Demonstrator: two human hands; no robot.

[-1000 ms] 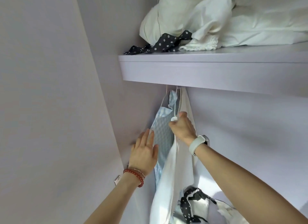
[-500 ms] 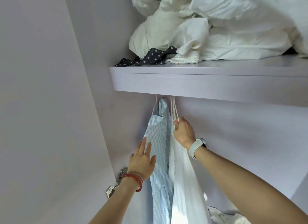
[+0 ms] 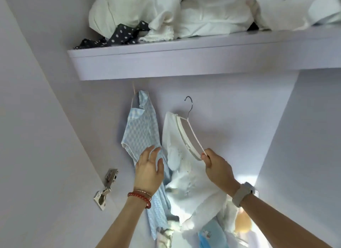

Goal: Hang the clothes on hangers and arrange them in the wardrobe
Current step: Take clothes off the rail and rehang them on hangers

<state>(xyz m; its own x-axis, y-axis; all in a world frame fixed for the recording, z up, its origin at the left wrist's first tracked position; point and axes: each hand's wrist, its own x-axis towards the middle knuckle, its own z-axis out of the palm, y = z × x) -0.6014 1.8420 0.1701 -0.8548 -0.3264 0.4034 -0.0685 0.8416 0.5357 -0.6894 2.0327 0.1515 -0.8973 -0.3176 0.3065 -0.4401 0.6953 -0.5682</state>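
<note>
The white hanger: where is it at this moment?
In the head view, the white hanger is centre-right, off the rail below the shelf, gripped by the right hand, right of the blue checked garment.

A light blue checked garment [image 3: 142, 131] hangs under the wardrobe shelf [image 3: 166, 66] on a hanger whose top is hidden behind the shelf's front edge; its fabric falls long and narrow toward the bottom of the view. Just to its right, a white garment [image 3: 184, 174] with a faint pale print sits on a white hanger [image 3: 186, 137] with a metal hook. This hanger is tilted, its hook pointing up and free of any rail, its lower right end pinched in the right hand [image 3: 217, 166]. The white cloth droops bunched below. The left hand [image 3: 149, 168] lies flat-fingered against the blue garment.
</note>
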